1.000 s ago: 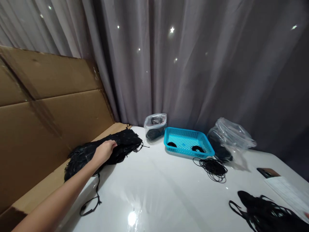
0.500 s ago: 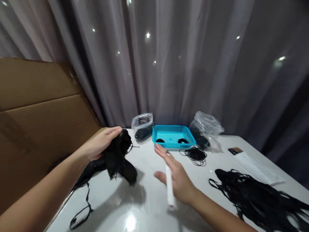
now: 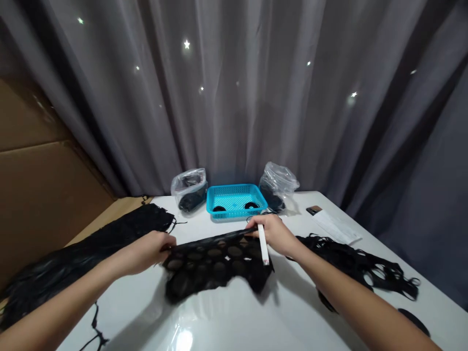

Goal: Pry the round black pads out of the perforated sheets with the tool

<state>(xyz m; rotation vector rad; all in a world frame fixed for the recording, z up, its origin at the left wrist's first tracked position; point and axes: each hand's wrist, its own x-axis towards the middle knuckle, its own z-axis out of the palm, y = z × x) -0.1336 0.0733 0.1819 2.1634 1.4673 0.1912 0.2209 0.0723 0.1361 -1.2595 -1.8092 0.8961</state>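
A thin black sheet full of round cut-out holes [image 3: 190,285] is stretched between both hands above the white table [image 3: 226,321]. My left hand [image 3: 151,251] is closed on its upper left corner. With my right hand [image 3: 276,234] I pinch the upper right corner. That same hand also carries a slim white stick [image 3: 263,246], pointing down in front of the sheet; its exact kind does not show. The sheet's lower edge is ragged. To the left lies a long stack of black material [image 3: 109,231], close to my left forearm.
A blue basket [image 3: 234,214] with black rings [image 3: 252,205] stands at the back, between two clear plastic bags [image 3: 189,190] [image 3: 280,183] of black pieces. Black holed scraps [image 3: 329,253], a white folded item [image 3: 336,226] and a phone [image 3: 313,210] lie right. Cardboard [image 3: 47,180] stands left.
A crumpled black piece in my left hand now hangs spread out as a holed sheet. My right hand, earlier spread with the stick, has closed on the other corner. The view has turned right.
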